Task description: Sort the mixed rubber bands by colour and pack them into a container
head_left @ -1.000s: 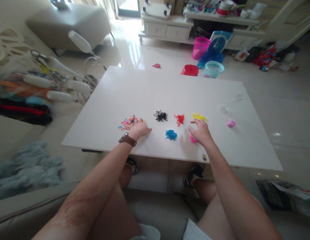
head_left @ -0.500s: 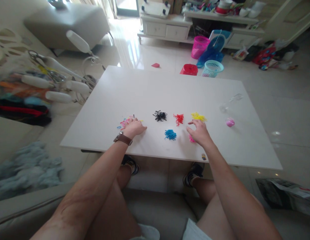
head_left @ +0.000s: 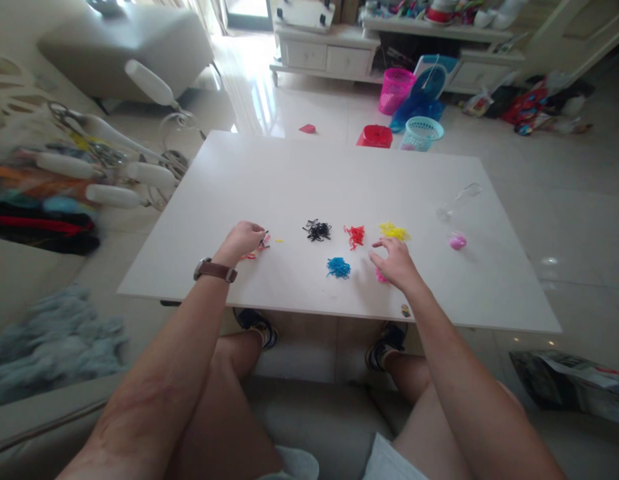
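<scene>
My left hand [head_left: 243, 240], with a brown-strapped watch on its wrist, is over a mixed pile of small rubber bands [head_left: 263, 245] at the left of the white table [head_left: 289, 173]. Its fingers are curled together, and whatever is in them is hidden. My right hand [head_left: 395, 261] hovers with thumb and fingers apart, nothing between them. Below it is a partly covered heap of pink bands [head_left: 380, 275]; just beyond lie yellow bands [head_left: 394, 231]. Between my hands sit separate heaps of black bands [head_left: 317, 231], red bands [head_left: 355, 237] and blue bands [head_left: 338, 268].
A pink rounded object [head_left: 458, 241] and a clear plastic item [head_left: 459, 202] are at the table's right. A small sticker [head_left: 406, 311] is by the near edge. Beyond the far edge stand a red stool [head_left: 375, 136] and a light blue basket [head_left: 423, 132].
My left hand has shifted left, turned and drawn its fingers together, uncovering part of the mixed pile. My right hand has stayed nearly still. The view has shifted slightly.
</scene>
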